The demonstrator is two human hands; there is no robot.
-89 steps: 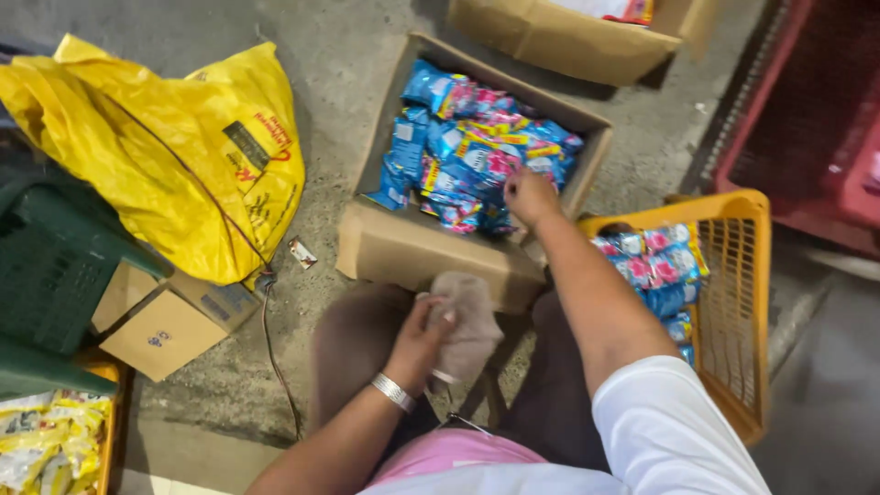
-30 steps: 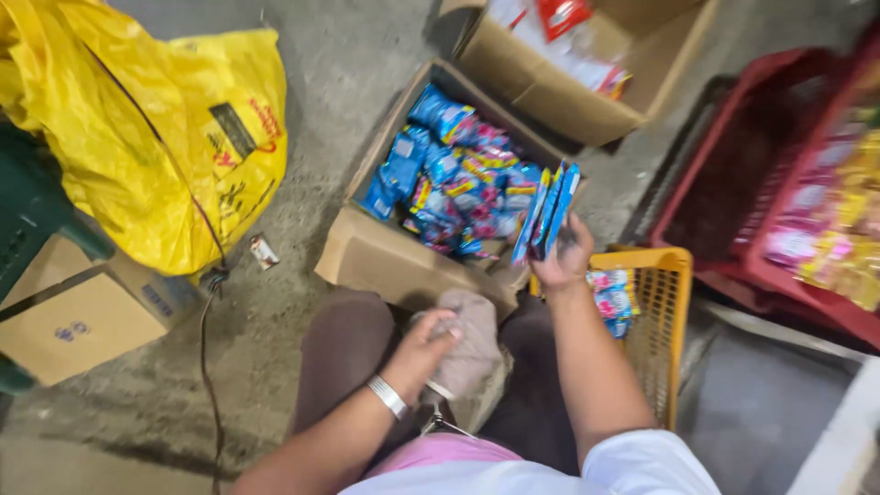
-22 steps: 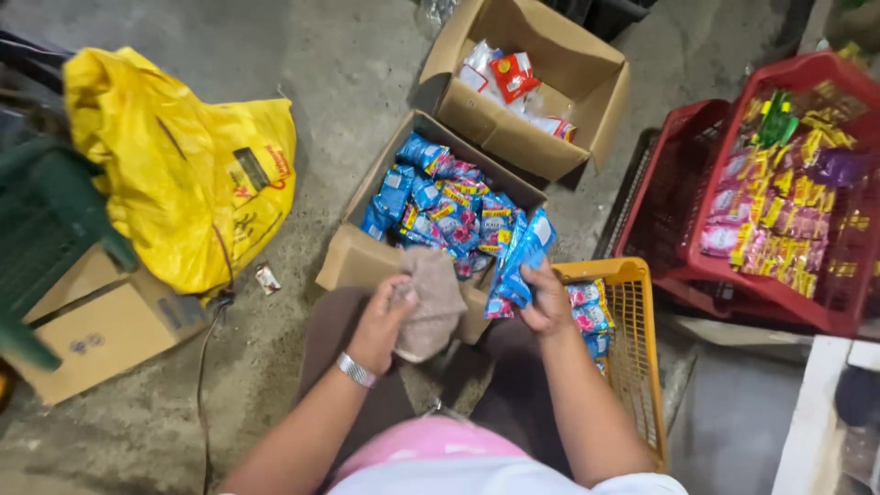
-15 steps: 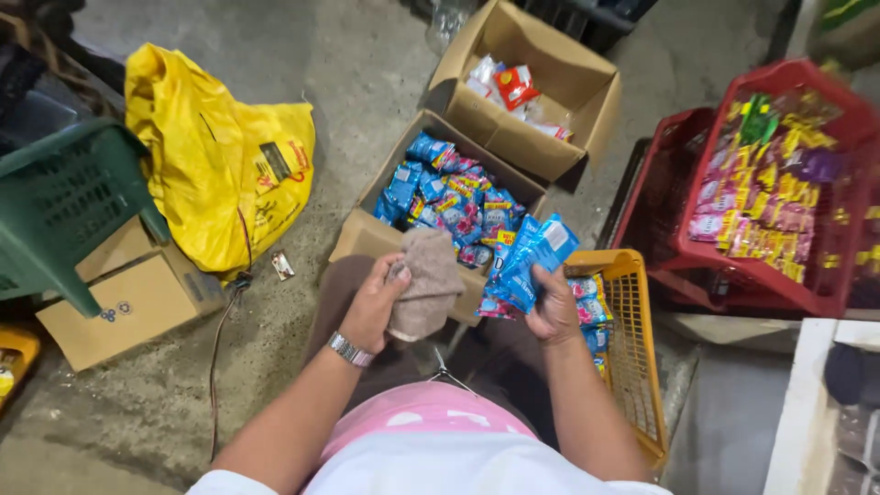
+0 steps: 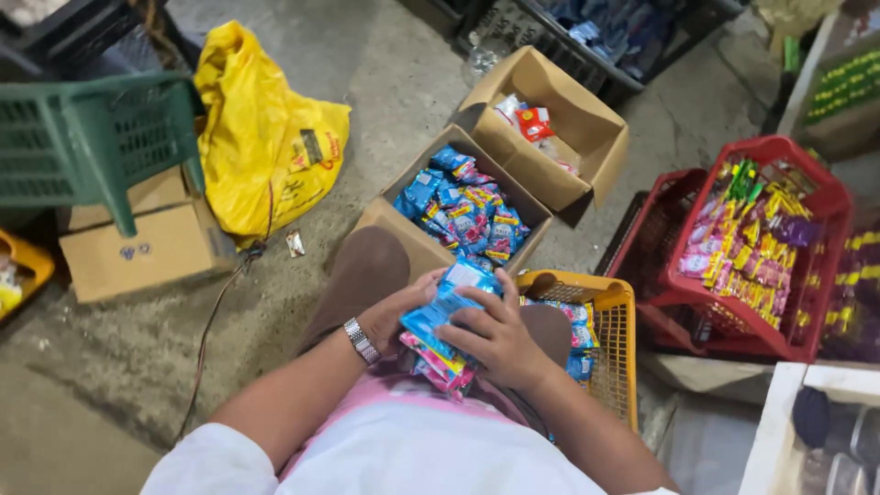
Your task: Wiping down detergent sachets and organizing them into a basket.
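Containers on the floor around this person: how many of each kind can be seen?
Open cardboard boxes holding packets: 2 (blue packets; a few packets)
Closed cardboard box: 1
Red plastic baskets: 1
Yellow plastic baskets: 1
Green plastic crate: 1
Yellow plastic bag: 1
Total: 7

Others at the picture's edges are too cut off to count.

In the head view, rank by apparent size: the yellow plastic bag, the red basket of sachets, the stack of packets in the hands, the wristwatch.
1. Yellow plastic bag and red basket: look alike in size, so no ranking between them.
2. Stack of packets, held by both hands close to the camera, so likely flattered.
3. Wristwatch.
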